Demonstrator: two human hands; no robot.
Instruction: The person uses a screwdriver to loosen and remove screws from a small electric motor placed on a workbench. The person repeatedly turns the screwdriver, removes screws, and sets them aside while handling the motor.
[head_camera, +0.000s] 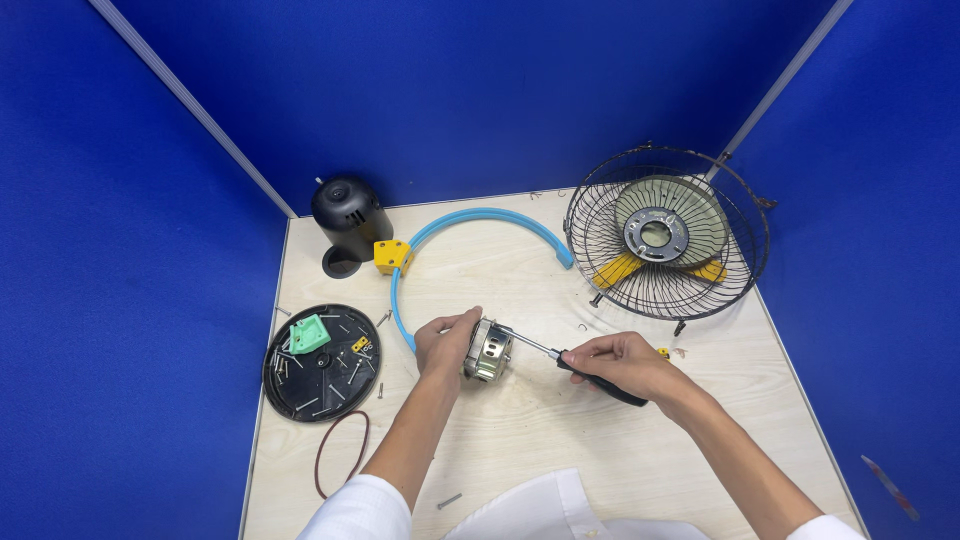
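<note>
My left hand (447, 340) grips a small silver metal fan motor (489, 351) and holds it on its side on the wooden table (540, 430). My right hand (622, 362) holds a screwdriver (575, 365) with a black handle. Its shaft points left, and the tip touches the top of the motor. Both forearms reach in from the bottom edge, in white sleeves.
A wire fan guard (668, 232) with yellow blades stands at the back right. A blue curved ring (470, 232) with a yellow block (392, 255) lies behind the hands. A black motor housing (348, 218) is at the back left. A black round tray (321, 362) holds screws and a green part. A brown rubber ring (340, 452) lies near it.
</note>
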